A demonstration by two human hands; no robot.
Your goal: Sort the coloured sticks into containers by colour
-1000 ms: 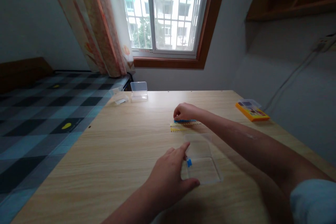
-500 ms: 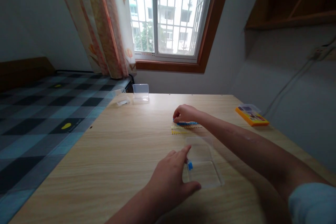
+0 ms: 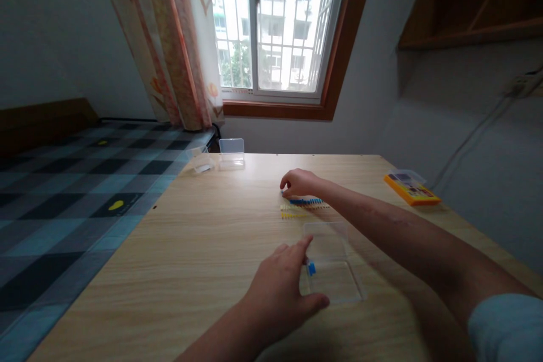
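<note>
My left hand (image 3: pixel 282 277) is open, thumb and index finger spread at the left side of an open clear plastic box (image 3: pixel 358 280). A small blue piece (image 3: pixel 312 268) lies in the box near its left wall. Farther back, my right hand (image 3: pixel 299 182) is closed in a pinch, with a small bluish piece (image 3: pixel 282 193) just showing at the fingertips. Beneath its wrist runs a row of small blue pieces (image 3: pixel 306 202). Nearer to me are a pale yellow row (image 3: pixel 292 208) and a yellow row (image 3: pixel 291 216). My right forearm hides the rows' right ends.
Two clear plastic containers, one a lidded box (image 3: pixel 232 161) and one a tilted box (image 3: pixel 200 159), stand at the table's far left corner. An orange-yellow case (image 3: pixel 411 189) lies by the right edge. A checked bed (image 3: pixel 85 209) adjoins the wooden table (image 3: pixel 190 237).
The whole view has shifted slightly, so things appear a little farther right. Both hands keep nearly the same places and poses; the right stays pinched at the left end of the blue row.
</note>
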